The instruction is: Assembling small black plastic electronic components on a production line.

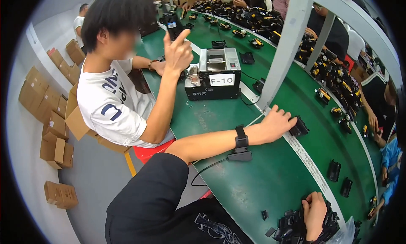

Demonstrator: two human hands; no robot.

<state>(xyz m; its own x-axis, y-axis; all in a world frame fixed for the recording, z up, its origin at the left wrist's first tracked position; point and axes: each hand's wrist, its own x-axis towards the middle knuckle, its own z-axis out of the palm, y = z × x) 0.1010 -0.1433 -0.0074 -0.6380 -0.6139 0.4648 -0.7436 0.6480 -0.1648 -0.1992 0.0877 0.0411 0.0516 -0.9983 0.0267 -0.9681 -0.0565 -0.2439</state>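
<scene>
My left hand (pixel 275 124) is stretched across the green bench, with a black strap and a small wired box at the wrist. Its fingers close on the near end of a black plastic part (pixel 299 126) lying by the pale strip. Lower right, my right hand (pixel 315 214) reaches into a pile of black plastic parts (pixel 289 227). Its fingers are curled down among them, and what they grip is hidden. Two small loose black pieces, one of them a flat piece (pixel 270 231), lie just left of the pile.
A black and silver machine (pixel 215 77) with a label stands beyond my left arm, near a grey post (pixel 283 62). A seated co-worker (pixel 122 91) is at the left. Black parts (pixel 334 171) and yellow-black assemblies (pixel 323 96) lie along the green belt. Clear plastic (pixel 344 233) sits beside the pile.
</scene>
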